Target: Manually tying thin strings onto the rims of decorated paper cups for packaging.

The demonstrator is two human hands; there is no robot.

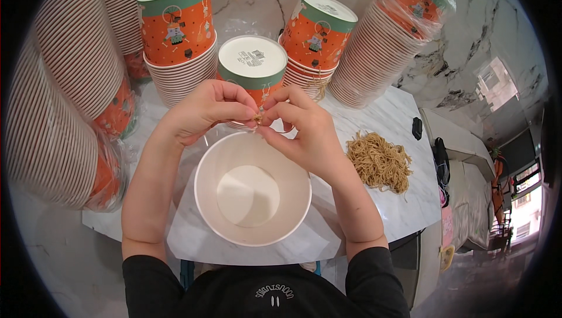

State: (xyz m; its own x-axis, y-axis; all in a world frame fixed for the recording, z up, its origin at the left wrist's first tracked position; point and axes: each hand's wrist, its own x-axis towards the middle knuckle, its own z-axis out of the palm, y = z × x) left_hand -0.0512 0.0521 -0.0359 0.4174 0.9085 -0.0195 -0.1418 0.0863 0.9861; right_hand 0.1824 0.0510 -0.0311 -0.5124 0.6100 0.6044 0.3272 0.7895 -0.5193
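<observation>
My left hand (219,110) and my right hand (301,128) meet above the far rim of a white paper bucket (206,186). Thumbs and fingertips of both pinch a small tan strand (257,118), most of it hidden by the fingers. The bucket stands upright and shows a bare inside, with a shadow over its bottom. Just beyond my hands is an upside-down orange and green paper bucket (253,57) with a white base. To the right of my right forearm lies a tangled heap of thin tan strands (380,162), like cord or noodles.
Nested bucket stacks stand upside down behind, one at the left (178,37) and one at the right (319,31) with tan strands hanging on it. Tall plastic-wrapped stacks (50,125) crowd the left; another wrapped stack (380,43) leans back right. A small black object (417,128) lies near the marble tabletop's (404,215) right edge.
</observation>
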